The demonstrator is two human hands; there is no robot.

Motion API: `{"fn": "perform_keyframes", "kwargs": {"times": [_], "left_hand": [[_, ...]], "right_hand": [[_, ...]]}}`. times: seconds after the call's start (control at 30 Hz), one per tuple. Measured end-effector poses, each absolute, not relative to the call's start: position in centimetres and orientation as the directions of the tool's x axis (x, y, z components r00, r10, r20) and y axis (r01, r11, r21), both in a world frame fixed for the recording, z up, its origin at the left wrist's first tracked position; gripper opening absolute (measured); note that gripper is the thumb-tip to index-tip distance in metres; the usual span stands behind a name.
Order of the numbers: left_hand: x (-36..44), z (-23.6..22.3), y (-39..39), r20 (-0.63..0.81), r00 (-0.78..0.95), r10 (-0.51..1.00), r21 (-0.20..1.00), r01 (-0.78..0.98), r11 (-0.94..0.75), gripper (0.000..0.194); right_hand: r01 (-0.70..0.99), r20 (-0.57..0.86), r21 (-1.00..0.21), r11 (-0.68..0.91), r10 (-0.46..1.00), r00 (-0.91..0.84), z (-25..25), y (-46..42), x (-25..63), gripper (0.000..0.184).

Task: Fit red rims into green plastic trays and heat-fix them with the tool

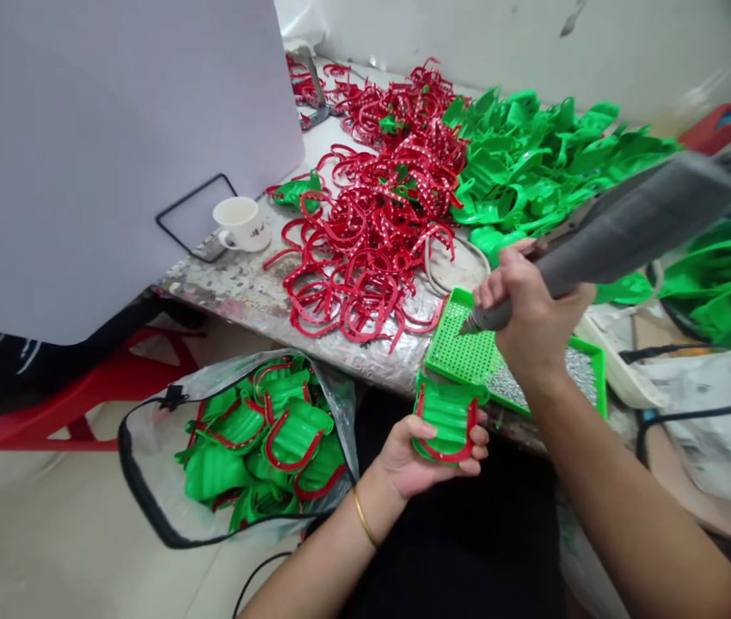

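Note:
My left hand [401,457] is closed around a ribbed green plastic part [448,413] with a red U-shaped trim along its edge. In my right hand [530,314] is a grey electric screwdriver [649,219], fingers wrapped around its front end. Its tip points down and left over the perforated half of a green tray [444,351], apart from the part in my left hand; I cannot tell whether the tip touches the tray. Small silvery screws [580,371] lie in the tray's right half, partly hidden by my right wrist.
Red U-shaped trims [371,223] are heaped on the table, beside a pile of green plastic parts [526,155]. A white mug [242,225] stands near the table's left edge. Below, an open clear bag [146,456] holds several green parts with red trim. A red stool [82,387] stands left.

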State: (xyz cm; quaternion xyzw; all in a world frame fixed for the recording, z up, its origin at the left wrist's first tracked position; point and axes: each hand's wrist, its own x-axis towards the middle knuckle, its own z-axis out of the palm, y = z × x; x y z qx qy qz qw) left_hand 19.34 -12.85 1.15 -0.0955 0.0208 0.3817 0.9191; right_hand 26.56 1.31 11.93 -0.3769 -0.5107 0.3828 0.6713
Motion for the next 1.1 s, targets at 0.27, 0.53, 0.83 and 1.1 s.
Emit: {"fn": "perform_keyframes", "kwargs": {"times": [0.27, 0.53, 0.83, 1.1], "left_hand": [[19.3, 0.5, -13.2, -0.166, 0.663, 0.73, -0.068, -0.747, 0.662, 0.048], [19.2, 0.4, -13.4, -0.165, 0.631, 0.758, -0.02, -0.77, 0.637, 0.042], [19.2, -0.3, -13.3, -0.193, 0.65, 0.735, -0.04, -0.753, 0.656, 0.044], [19.2, -1.0, -13.3, -0.203, 0.66, 0.723, -0.081, -0.747, 0.66, 0.039]], "right_hand": [[-0.207, 0.22, -0.954, 0.216, 0.975, 0.004, 11.9, -6.1, 25.5, 0.007], [-0.196, 0.215, -0.956, 0.218, 0.976, 0.039, 10.8, -6.1, 24.9, 0.012], [-0.132, 0.203, -0.968, 0.212, 0.976, 0.081, 10.1, -6.6, 24.6, 0.01], [-0.13, 0.254, -0.953, 0.272, 0.957, 0.141, 9.6, -6.9, 24.0, 0.008]]}}
